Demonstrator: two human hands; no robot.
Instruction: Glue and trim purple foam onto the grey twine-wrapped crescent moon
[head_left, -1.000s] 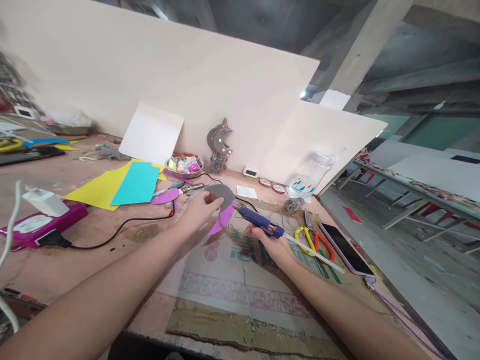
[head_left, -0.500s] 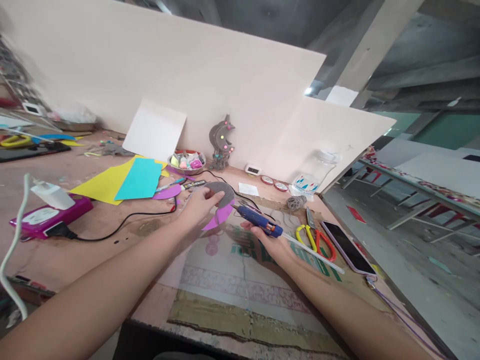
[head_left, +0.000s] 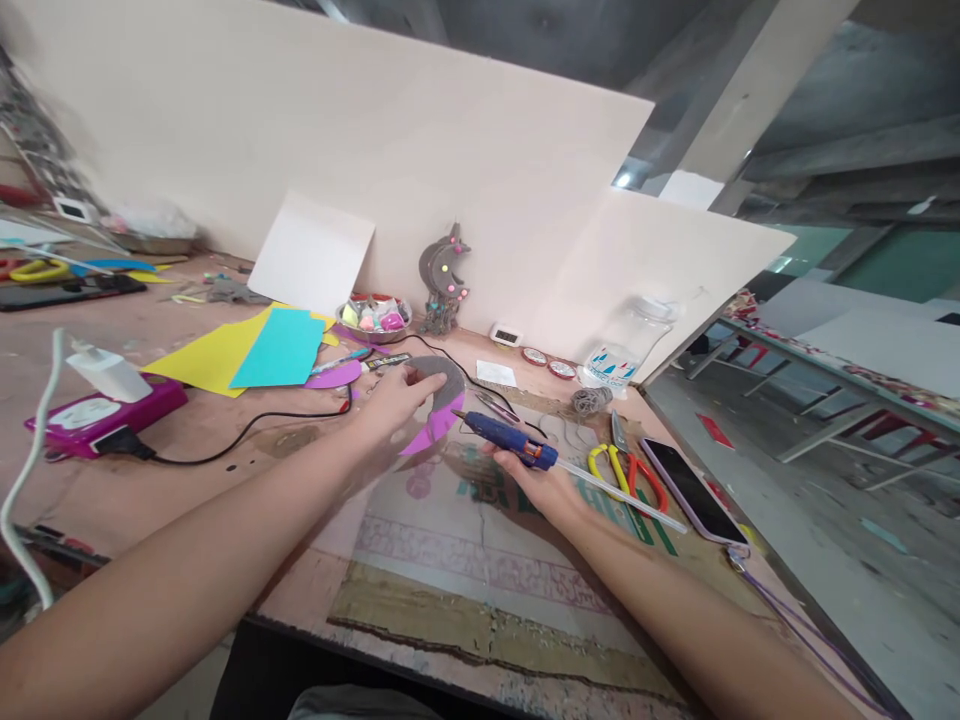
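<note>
Between the thumb and fingers of my left hand (head_left: 409, 392) is a crescent moon cutout (head_left: 448, 392), grey on its upper part and bare purple toward its lower tip. My right hand (head_left: 529, 478) grips a blue hot glue gun (head_left: 504, 436), with a long clear glue stick (head_left: 622, 495) running out of its back. The gun's nozzle points left, close to the purple edge of the crescent; whether it touches I cannot tell. Below both hands lies a printed cardboard sheet (head_left: 420, 610) under a clear covering.
Scissors with yellow and orange handles (head_left: 616, 468) and a phone (head_left: 694, 490) lie at right, near a grey yarn ball (head_left: 591, 400). Behind stand a decorated moon (head_left: 442, 268), a bowl of packets (head_left: 375, 320) and a clear jar (head_left: 626, 345). Coloured paper (head_left: 274, 350) and a purple power strip (head_left: 105, 415) are left.
The glue gun has shifted slightly left and down along the purple part of the crescent. My left hand keeps its hold, and the whole view has moved a little.
</note>
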